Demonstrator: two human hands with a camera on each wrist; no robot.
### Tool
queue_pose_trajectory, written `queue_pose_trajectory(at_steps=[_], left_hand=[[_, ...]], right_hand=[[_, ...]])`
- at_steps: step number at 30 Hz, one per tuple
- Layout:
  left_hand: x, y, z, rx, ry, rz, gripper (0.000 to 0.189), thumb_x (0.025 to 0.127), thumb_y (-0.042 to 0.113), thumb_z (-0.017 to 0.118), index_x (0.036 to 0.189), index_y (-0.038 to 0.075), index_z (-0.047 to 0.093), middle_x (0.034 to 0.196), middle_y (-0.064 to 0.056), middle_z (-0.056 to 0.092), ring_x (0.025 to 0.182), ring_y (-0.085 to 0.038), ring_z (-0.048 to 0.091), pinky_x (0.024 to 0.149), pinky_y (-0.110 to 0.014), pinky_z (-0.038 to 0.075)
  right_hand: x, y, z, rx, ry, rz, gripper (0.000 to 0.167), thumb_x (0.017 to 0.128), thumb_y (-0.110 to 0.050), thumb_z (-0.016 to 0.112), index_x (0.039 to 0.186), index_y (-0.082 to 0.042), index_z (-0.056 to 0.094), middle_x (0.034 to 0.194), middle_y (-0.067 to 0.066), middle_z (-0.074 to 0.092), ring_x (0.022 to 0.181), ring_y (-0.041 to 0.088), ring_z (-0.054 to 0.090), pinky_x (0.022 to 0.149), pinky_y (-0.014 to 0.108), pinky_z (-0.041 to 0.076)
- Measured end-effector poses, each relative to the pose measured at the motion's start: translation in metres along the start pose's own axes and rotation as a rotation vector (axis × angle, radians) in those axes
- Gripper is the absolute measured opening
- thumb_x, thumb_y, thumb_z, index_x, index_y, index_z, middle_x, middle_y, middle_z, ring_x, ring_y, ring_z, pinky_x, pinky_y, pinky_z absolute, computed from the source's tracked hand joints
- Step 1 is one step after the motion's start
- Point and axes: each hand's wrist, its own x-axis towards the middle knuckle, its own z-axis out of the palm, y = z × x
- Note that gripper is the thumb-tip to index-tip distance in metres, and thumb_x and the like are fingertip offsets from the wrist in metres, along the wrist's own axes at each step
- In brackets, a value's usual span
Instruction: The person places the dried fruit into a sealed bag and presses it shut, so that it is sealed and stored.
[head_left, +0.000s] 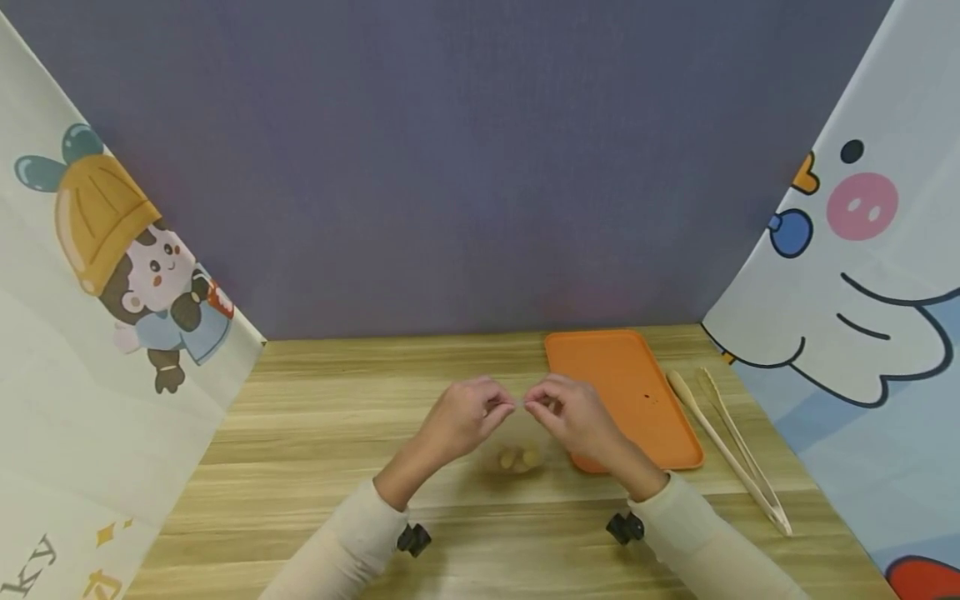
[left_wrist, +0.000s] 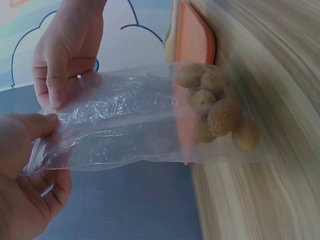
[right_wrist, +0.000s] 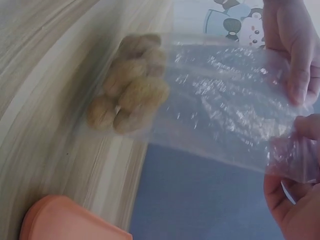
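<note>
A clear plastic bag (left_wrist: 125, 117) hangs upright between my two hands, its top edge pinched. Several brown, wrinkled, nut-like round pieces (left_wrist: 225, 116) lie at its bottom, close above the table or on it; I cannot tell which. My left hand (head_left: 463, 417) pinches one side of the bag's top between thumb and fingers. On the other side, my right hand (head_left: 577, 417) pinches the same edge, its fingertips a short way from the left ones. In the right wrist view the bag (right_wrist: 220, 95) looks flat and stretched above the pieces (right_wrist: 132, 82).
An orange tray (head_left: 615, 367) with a few dark specks lies to the right, partly behind my right forearm. Beyond it rest pale wooden-looking tongs (head_left: 731, 450). The wood-grain table (head_left: 322, 433) meets a grey-blue back panel (head_left: 480, 167), with printed cloths at both sides.
</note>
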Motion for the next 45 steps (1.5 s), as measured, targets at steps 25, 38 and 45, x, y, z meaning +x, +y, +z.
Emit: queue_pose_trajectory(at_steps=[25, 38, 45], left_hand=[[0.000, -0.004, -0.002, 0.004, 0.001, 0.003, 0.005, 0.089, 0.015, 0.077, 0.088, 0.011, 0.075, 0.086, 0.001, 0.075, 0.073, -0.007, 0.065, 0.064, -0.017, 0.053], [0.002, -0.005, -0.002, -0.010, -0.019, -0.014, 0.004, 0.090, 0.014, 0.077, 0.090, 0.010, 0.075, 0.088, -0.001, 0.075, 0.075, -0.010, 0.068, 0.066, -0.017, 0.055], [0.001, -0.008, -0.005, -0.001, -0.015, -0.028, 0.006, 0.090, 0.016, 0.076, 0.091, 0.011, 0.076, 0.089, 0.000, 0.075, 0.075, -0.009, 0.068, 0.066, -0.018, 0.055]], right_hand=[[-0.006, 0.010, -0.012, -0.055, -0.005, 0.021, 0.005, 0.092, -0.015, 0.074, 0.090, -0.011, 0.075, 0.082, -0.006, 0.069, 0.069, 0.000, 0.060, 0.058, 0.019, 0.052], [-0.009, 0.016, -0.015, -0.065, 0.033, 0.011, 0.003, 0.089, -0.011, 0.077, 0.090, -0.014, 0.075, 0.080, -0.006, 0.067, 0.066, -0.001, 0.057, 0.056, 0.018, 0.052], [-0.013, 0.023, -0.020, -0.025, 0.025, 0.104, 0.001, 0.092, -0.014, 0.074, 0.092, -0.013, 0.075, 0.080, -0.007, 0.067, 0.065, -0.001, 0.056, 0.056, 0.020, 0.052]])
